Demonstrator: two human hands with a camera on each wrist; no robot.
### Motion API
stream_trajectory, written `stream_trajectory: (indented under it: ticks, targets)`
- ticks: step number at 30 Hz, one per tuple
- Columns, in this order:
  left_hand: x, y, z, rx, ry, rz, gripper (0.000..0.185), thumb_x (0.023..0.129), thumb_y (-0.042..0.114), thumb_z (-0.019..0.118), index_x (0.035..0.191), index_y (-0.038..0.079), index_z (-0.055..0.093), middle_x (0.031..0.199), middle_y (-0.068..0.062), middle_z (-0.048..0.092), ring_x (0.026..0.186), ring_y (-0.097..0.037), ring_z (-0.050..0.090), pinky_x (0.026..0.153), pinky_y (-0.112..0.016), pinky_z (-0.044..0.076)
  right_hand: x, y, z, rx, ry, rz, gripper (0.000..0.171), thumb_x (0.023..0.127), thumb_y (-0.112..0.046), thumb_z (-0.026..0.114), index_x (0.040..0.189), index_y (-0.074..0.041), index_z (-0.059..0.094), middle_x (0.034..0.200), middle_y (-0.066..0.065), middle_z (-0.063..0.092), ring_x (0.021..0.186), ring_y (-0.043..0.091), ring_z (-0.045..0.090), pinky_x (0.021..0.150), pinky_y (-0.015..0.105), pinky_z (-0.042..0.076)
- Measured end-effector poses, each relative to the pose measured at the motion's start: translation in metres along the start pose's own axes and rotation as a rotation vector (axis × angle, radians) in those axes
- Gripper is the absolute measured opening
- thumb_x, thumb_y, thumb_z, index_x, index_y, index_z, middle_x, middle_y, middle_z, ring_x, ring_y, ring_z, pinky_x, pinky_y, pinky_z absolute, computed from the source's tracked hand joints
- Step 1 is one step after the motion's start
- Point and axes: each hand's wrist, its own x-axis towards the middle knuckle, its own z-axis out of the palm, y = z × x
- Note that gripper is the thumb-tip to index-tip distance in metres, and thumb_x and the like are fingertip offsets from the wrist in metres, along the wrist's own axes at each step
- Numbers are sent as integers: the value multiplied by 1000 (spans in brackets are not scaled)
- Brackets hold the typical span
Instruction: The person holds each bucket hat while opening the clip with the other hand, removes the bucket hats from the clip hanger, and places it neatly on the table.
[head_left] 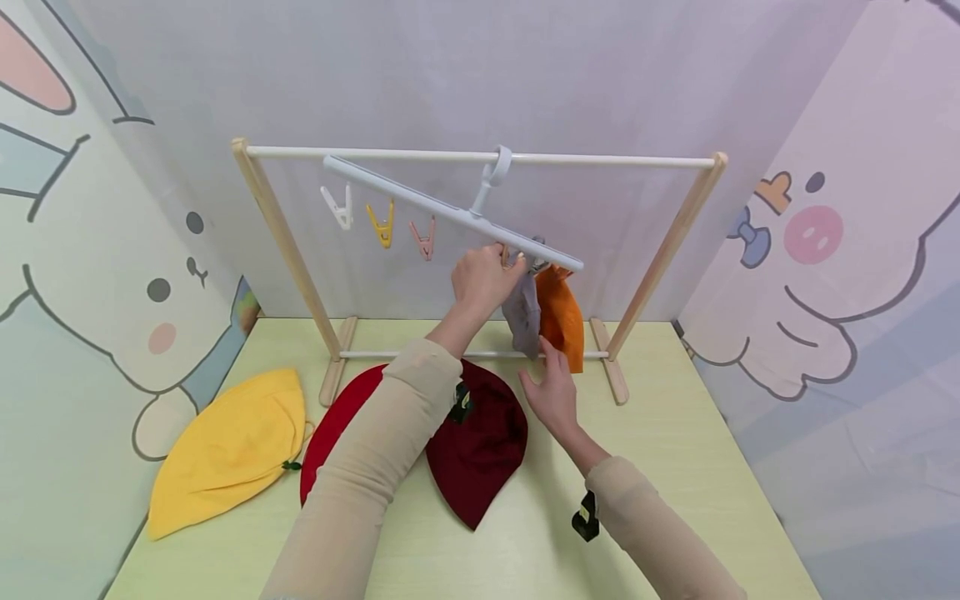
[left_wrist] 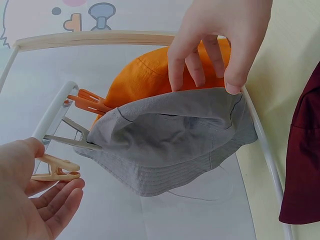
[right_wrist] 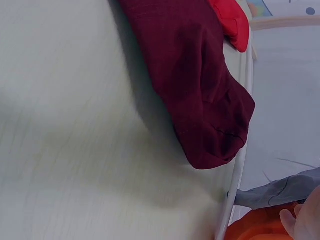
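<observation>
My left hand (head_left: 483, 279) is up at the right half of a pale blue hanger (head_left: 405, 193), which hangs tilted. In the left wrist view its thumb and fingers pinch the handle end of a beige clothespin (left_wrist: 64, 175). Beside that, a grey clothespin (left_wrist: 75, 142) holds the brim of a grey bucket hat (left_wrist: 165, 145). Behind hangs an orange hat (head_left: 564, 325) on an orange clothespin (left_wrist: 90, 104). Lower down, my right hand (head_left: 553, 392) has its fingers spread, thumb and fingertips right at the grey hat's crown edge.
White (head_left: 341, 208), yellow (head_left: 383, 223) and pink clothespins (head_left: 424, 239) hang under the hanger's left half. A wooden rack (head_left: 667, 250) with a white rail (head_left: 615, 159) carries it. Dark red (head_left: 480, 450), red (head_left: 337, 417) and yellow hats (head_left: 232, 442) lie on the table (head_left: 675, 467).
</observation>
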Motion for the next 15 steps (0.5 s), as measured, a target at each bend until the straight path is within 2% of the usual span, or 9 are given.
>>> stream_trajectory:
  ticks: [6, 15]
  targets:
    - [-1, 1, -1, 4, -6, -7, 40, 88, 48, 50, 64, 16, 46, 52, 1, 37, 46, -15, 39, 41, -25, 25, 8, -4, 1, -8, -29, 41, 67, 77, -16, 70, 137, -11, 40, 114, 16, 53, 95, 29, 54, 76, 45, 48]
    - [-1, 2, -1, 7, -7, -5, 40, 88, 48, 50, 65, 15, 47, 52, 1, 38, 46, -15, 40, 41, -24, 25, 21, -5, 0, 4, 13, 26, 66, 77, -16, 70, 136, -7, 41, 111, 19, 53, 92, 34, 54, 74, 44, 47]
